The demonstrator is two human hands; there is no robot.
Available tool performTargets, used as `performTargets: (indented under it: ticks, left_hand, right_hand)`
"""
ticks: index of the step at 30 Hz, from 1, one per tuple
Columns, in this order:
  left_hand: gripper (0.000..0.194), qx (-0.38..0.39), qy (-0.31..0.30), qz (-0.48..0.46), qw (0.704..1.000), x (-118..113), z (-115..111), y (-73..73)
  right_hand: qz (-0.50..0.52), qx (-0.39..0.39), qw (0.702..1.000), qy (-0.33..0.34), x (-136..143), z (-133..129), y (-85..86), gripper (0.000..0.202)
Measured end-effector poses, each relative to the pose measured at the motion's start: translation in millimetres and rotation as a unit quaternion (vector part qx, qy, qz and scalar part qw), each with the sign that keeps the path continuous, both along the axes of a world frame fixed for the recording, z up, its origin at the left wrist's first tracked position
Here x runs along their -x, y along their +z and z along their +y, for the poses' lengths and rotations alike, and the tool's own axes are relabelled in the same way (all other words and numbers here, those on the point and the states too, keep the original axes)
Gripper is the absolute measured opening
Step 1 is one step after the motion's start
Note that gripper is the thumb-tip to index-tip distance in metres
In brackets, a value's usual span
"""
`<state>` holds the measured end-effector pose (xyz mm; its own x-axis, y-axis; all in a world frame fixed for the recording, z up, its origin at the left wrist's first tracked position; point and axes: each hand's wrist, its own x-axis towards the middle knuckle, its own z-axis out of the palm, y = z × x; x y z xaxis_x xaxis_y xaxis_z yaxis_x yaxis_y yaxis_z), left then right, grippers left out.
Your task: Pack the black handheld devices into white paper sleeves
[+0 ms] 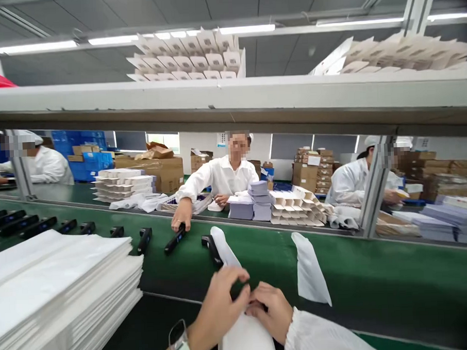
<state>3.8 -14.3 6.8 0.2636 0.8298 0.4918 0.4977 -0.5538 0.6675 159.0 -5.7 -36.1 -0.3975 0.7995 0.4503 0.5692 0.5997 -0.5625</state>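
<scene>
White wrapping (246, 342) lies before the person, just short of the green belt (268, 251), apparently being handled; shifting it would call for a surer grip. The left hand (222, 298) arches, thumb and forefinger parted; the right hand (273, 308) curls at its top, any pinch unclear.

smooth matt green belt (260, 246), glossy black plastic-looking devices (175, 239), thin white sheets (63, 265), maybe paper or soft foam
</scene>
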Motion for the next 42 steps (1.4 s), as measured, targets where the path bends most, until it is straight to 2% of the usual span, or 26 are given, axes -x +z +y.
performTargets:
  ticks: [4, 7, 12, 16, 18, 21, 23, 24, 26, 28, 31, 34, 36, 40, 42]
  left_hand:
    - [0.004, 0.071, -0.059, 0.033, 0.995, 3.0, 5.1, -12.7]
    - [0.007, 0.092, -0.106, 0.028, 0.990, 6.0, 6.5, -15.4]
    - [0.022, 0.124, -0.195, 0.015, 0.973, 6.5, 4.4, -9.2]
    - [0.021, 0.165, -0.283, 0.014, 0.945, 7.1, 3.5, -5.6]
    - [0.019, 0.188, -0.290, 0.018, 0.938, 9.2, 4.5, -6.5]
    - [0.021, 0.219, -0.269, 0.023, 0.938, 13.1, 6.7, -9.6]
    - [0.021, 0.230, -0.252, 0.024, 0.940, 14.8, 7.8, -10.6]
    - [0.020, 0.233, -0.246, 0.024, 0.940, 15.2, 8.3, -10.4]
    - [0.019, 0.235, -0.246, 0.025, 0.940, 15.7, 9.1, -8.9]
    - [0.018, 0.236, -0.248, 0.025, 0.939, 16.1, 9.8, -6.9]
    - [0.019, 0.238, -0.235, 0.029, 0.942, 17.6, 11.4, -5.8]
    - [0.021, 0.242, -0.219, 0.036, 0.945, 18.8, 13.2, -6.0]
    - [0.024, 0.236, -0.218, 0.042, 0.946, 18.8, 13.9, -5.0]
    - [0.029, 0.207, -0.219, 0.057, 0.952, 18.0, 14.0, 0.2]
    - [0.030, 0.202, -0.216, 0.055, 0.954, 18.4, 14.0, 1.9]
  right_hand:
    - [0.037, 0.029, 0.999, -0.001, -8.6, 1.9, -3.4, 0.007]
    - [0.047, 0.050, 0.998, 0.012, -13.7, 5.0, -3.6, 0.011]
    - [0.069, 0.114, 0.986, 0.103, -16.7, 13.2, -2.0, 0.016]
    - [0.066, 0.165, 0.965, 0.194, -19.9, 19.1, 2.1, 0.017]
    - [0.078, 0.210, 0.948, 0.226, -23.5, 21.1, 7.9, 0.016]
    - [0.073, 0.285, 0.919, 0.264, -26.9, 28.2, 23.8, 0.017]
    - [0.056, 0.281, 0.927, 0.242, -21.7, 39.6, 36.8, 0.021]
    - [0.041, 0.255, 0.946, 0.198, -15.5, 47.7, 42.3, 0.023]
    - [0.007, 0.175, 0.983, 0.058, 3.7, 67.0, 47.8, 0.024]
    - [-0.027, 0.118, 0.990, -0.069, 27.4, 87.5, 43.9, 0.022]
    - [-0.019, 0.117, 0.982, -0.144, 56.2, 112.2, 26.6, 0.036]
    - [0.023, 0.145, 0.977, -0.152, 63.3, 125.7, 13.3, 0.051]
    - [0.067, 0.170, 0.975, -0.130, 56.9, 128.8, 13.7, 0.054]
    - [0.184, 0.217, 0.957, -0.054, 32.3, 116.9, 36.4, 0.055]
    - [0.302, 0.251, 0.919, 0.032, 19.6, 101.3, 51.8, 0.062]
